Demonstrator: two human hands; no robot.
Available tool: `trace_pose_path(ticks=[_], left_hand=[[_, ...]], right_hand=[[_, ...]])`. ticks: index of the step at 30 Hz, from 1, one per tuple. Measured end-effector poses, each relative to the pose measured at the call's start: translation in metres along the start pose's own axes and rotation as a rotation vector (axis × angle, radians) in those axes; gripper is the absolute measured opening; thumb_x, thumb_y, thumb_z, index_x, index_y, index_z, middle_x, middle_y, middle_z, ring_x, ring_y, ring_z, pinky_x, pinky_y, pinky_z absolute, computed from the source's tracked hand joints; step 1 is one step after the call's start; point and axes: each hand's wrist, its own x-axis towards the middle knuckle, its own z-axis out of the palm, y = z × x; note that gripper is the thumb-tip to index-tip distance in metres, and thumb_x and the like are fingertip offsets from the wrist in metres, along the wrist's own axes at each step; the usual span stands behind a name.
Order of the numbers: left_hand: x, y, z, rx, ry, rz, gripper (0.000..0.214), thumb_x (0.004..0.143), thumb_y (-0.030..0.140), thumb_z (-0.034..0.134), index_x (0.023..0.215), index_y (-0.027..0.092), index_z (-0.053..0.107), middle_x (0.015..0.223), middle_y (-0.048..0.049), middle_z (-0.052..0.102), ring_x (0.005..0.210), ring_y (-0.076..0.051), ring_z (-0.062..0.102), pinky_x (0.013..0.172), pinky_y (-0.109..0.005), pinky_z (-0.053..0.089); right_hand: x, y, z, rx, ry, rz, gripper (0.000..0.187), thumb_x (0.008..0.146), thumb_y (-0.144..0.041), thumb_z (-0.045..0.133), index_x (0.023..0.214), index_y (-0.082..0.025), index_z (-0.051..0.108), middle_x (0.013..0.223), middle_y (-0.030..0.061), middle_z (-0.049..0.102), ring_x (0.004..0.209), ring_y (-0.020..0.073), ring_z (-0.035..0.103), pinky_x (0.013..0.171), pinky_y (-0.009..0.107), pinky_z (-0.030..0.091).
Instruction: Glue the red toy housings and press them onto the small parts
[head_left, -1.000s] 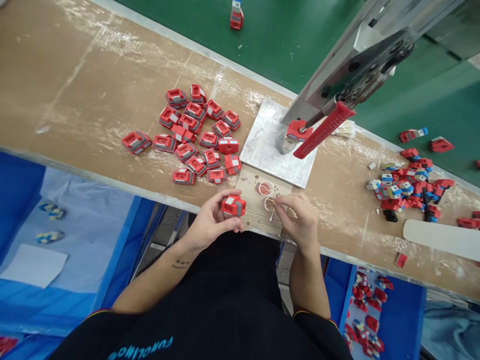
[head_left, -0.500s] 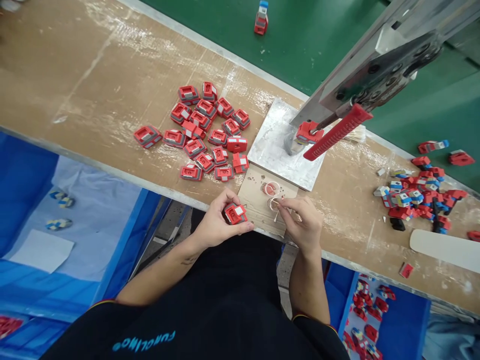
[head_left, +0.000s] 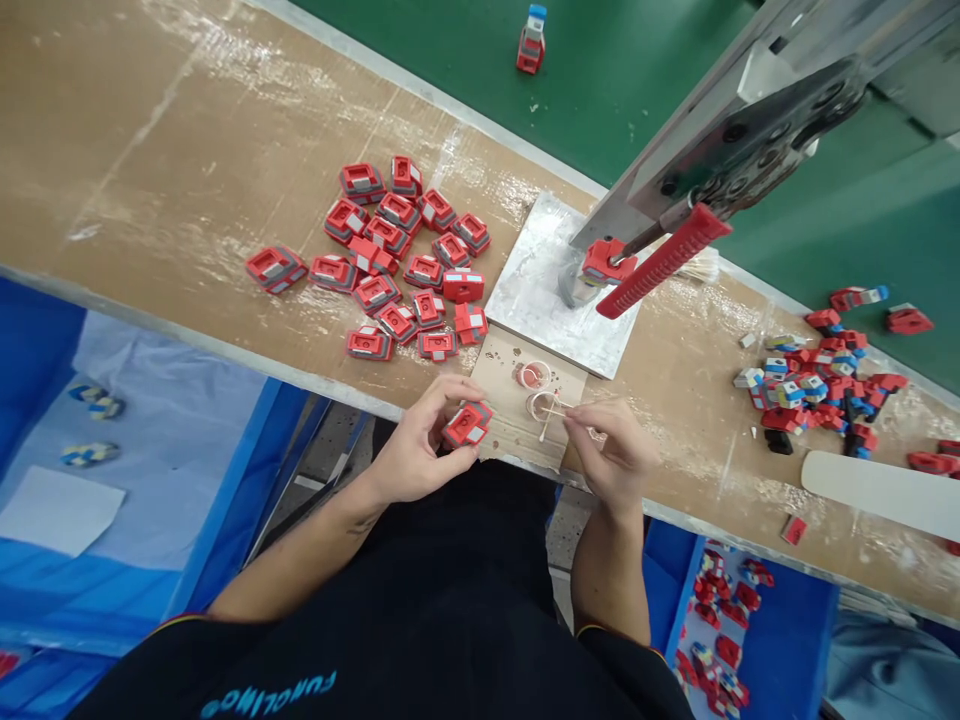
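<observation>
My left hand [head_left: 420,450] is closed round a small red plastic part [head_left: 466,424] with a grey face, held tilted at the near edge of the brown bench [head_left: 187,150]. My right hand [head_left: 611,450] pinches a thin stick [head_left: 555,412] whose tip reaches toward two small round caps [head_left: 534,376] on a piece of cardboard [head_left: 510,425]. The two hands are a short gap apart. A pile of similar red parts [head_left: 405,265] lies just beyond my left hand.
A lever press with a red handle [head_left: 664,262] stands on a metal plate [head_left: 540,290], a red part under its head. Mixed red, blue and black parts [head_left: 814,385] lie at the right. A white strip [head_left: 877,490] lies farther right. Blue bins [head_left: 750,630] sit below the bench.
The red part in my left hand has turned and tilted. My right hand has drawn slightly right with the stick, still near the caps. The camera has shifted a little.
</observation>
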Motion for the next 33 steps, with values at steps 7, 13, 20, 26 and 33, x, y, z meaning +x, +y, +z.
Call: trace_pose_path(ticks=[7,13,20,26,33], left_hand=[[0.001,-0.003,0.016,-0.180,-0.156,-0.030,0.038,0.086,0.017,0.084,0.121,0.022,0.069,0.123,-0.0126,0.077,0.098,-0.022,0.080,0.080,-0.027,0.066],[0.002,-0.002,0.012,0.010,-0.156,0.154,0.031,0.087,0.018,0.086,0.117,0.021,0.079,0.120,-0.0146,0.083,0.109,-0.027,0.081,0.090,-0.032,0.067],[0.004,0.004,0.006,0.070,-0.147,0.225,0.036,0.086,0.017,0.086,0.121,0.023,0.081,0.117,-0.0135,0.084,0.111,-0.030,0.081,0.102,-0.042,0.066],[0.005,0.005,0.005,0.088,-0.166,0.241,0.039,0.087,0.014,0.084,0.125,0.024,0.081,0.117,-0.0128,0.084,0.111,-0.030,0.081,0.102,-0.043,0.066],[0.005,0.005,0.004,0.091,-0.175,0.236,0.040,0.086,0.013,0.084,0.124,0.024,0.081,0.117,-0.0124,0.084,0.112,-0.030,0.081,0.102,-0.043,0.066]], right_hand=[[0.002,-0.040,-0.004,0.191,0.257,-0.008,0.009,0.096,-0.022,0.077,0.098,-0.028,0.070,0.071,-0.0015,0.073,0.056,0.0189,0.068,0.053,0.037,0.053],[0.001,-0.050,0.012,0.285,0.194,0.014,0.013,0.096,-0.018,0.076,0.104,-0.027,0.072,0.073,-0.0011,0.075,0.064,0.0202,0.073,0.055,0.036,0.059],[0.001,-0.046,0.014,0.300,0.162,0.028,0.014,0.096,-0.019,0.076,0.106,-0.029,0.073,0.075,-0.0007,0.077,0.064,0.0204,0.075,0.055,0.036,0.061],[0.002,-0.048,0.016,0.324,0.120,0.027,0.016,0.096,-0.017,0.075,0.107,-0.028,0.073,0.076,-0.0003,0.077,0.064,0.0204,0.075,0.056,0.036,0.062],[0.004,-0.048,0.016,0.319,0.083,0.029,0.015,0.096,-0.017,0.074,0.106,-0.028,0.073,0.076,0.0006,0.078,0.064,0.0206,0.075,0.056,0.036,0.062]])
